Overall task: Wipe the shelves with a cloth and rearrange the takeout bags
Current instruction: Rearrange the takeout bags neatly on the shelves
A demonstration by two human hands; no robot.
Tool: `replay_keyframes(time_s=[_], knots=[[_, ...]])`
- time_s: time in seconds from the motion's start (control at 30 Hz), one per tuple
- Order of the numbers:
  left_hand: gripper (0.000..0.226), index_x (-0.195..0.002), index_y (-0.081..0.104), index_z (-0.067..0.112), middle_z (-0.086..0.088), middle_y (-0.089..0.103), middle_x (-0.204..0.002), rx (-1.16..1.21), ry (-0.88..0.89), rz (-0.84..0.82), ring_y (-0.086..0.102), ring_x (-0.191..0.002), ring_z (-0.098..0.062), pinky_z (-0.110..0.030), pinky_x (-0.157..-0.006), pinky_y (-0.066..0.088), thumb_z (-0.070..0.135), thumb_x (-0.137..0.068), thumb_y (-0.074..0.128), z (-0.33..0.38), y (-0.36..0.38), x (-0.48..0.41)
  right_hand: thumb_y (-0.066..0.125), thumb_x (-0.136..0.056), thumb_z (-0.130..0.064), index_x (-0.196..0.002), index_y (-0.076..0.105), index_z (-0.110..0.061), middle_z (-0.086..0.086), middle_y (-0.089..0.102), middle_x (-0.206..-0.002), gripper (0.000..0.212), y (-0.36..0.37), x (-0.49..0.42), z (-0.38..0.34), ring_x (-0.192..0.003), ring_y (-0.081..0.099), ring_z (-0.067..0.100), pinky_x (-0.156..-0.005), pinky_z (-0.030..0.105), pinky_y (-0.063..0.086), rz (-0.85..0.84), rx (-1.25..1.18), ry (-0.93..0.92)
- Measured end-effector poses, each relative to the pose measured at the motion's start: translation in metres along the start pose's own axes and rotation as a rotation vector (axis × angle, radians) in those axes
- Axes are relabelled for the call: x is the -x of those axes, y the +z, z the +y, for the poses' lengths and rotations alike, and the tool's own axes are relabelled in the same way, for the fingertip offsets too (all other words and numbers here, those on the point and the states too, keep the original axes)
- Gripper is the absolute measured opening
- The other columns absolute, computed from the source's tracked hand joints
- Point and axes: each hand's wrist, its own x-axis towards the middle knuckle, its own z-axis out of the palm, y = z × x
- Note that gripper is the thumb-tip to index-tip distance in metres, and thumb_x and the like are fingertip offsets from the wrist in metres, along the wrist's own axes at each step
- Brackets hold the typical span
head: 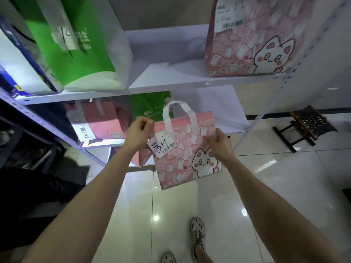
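While you rearrange bags: pink cat bag (182,158), left hand (139,132) pinching top corner, right hand (221,144) clasping side edge. Next, likely: stand it on lower shelf (222,109) beyond your grip.

Takeout pickup storeroom. Metal shelving (171,86) carries labelled takeout bags (247,40). Glossy tiled floor (266,186) beneath, with a folding stool (307,124).

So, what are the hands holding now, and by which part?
Both hold the small pink cat-print takeout bag: the left hand pinches its top left corner, and the right hand grips its right edge.
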Motion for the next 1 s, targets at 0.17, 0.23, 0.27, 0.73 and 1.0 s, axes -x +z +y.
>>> replay_keyframes(time_s=[0.17, 0.23, 0.27, 0.73, 1.0], knots=[[0.030, -0.122, 0.058, 0.021, -0.007, 0.070, -0.126, 0.301, -0.081, 0.022, 0.071, -0.120, -0.036, -0.065, -0.089, 0.064, 0.048, -0.109, 0.058, 0.005, -0.045, 0.050, 0.065, -0.102, -0.026, -0.108, 0.062, -0.016, 0.001, 0.077, -0.094, 0.012, -0.002, 0.046, -0.035, -0.082, 0.074, 0.022, -0.060, 0.037, 0.061, 0.076, -0.001, -0.077], [0.038, -0.123, 0.059, 0.016, -0.016, 0.073, -0.127, 0.418, -0.120, -0.070, 0.069, -0.122, -0.044, -0.073, -0.091, 0.059, 0.049, -0.105, 0.066, 0.003, -0.060, 0.068, 0.065, -0.102, -0.029, -0.104, 0.059, -0.015, 0.009, 0.075, -0.094, 0.015, -0.007, 0.059, -0.051, -0.081, 0.074, 0.028, -0.058, 0.032, 0.058, 0.118, 0.001, -0.096], [0.044, -0.124, 0.059, 0.013, -0.019, 0.073, -0.127, 0.449, -0.127, -0.134, 0.068, -0.123, -0.049, -0.077, -0.092, 0.057, 0.049, -0.101, 0.072, 0.002, -0.064, 0.075, 0.065, -0.102, -0.028, -0.104, 0.058, -0.013, 0.012, 0.074, -0.093, 0.017, -0.009, 0.061, -0.058, -0.076, 0.073, 0.026, -0.055, 0.031, 0.058, 0.127, -0.012, -0.105], [0.018, -0.094, 0.076, 0.026, 0.012, 0.081, -0.083, 0.020, 0.378, 0.120, 0.075, -0.064, -0.008, -0.030, -0.057, 0.061, 0.030, -0.108, 0.065, 0.087, -0.085, 0.064, 0.057, -0.107, -0.020, -0.135, 0.054, -0.006, -0.009, 0.064, -0.083, 0.031, -0.054, 0.054, -0.220, -0.078, 0.066, 0.011, -0.069, 0.040, 0.057, 0.306, -0.091, -0.399], [0.022, -0.089, 0.072, 0.017, 0.000, 0.074, -0.074, 0.095, 0.428, 0.242, 0.061, -0.056, -0.001, -0.013, -0.049, 0.044, 0.021, -0.109, 0.064, 0.123, -0.074, 0.019, 0.043, -0.090, 0.006, -0.133, 0.053, -0.021, -0.008, 0.069, -0.122, 0.052, -0.067, 0.008, -0.258, -0.108, 0.066, 0.012, -0.076, 0.023, 0.055, 0.210, -0.041, -0.469]])
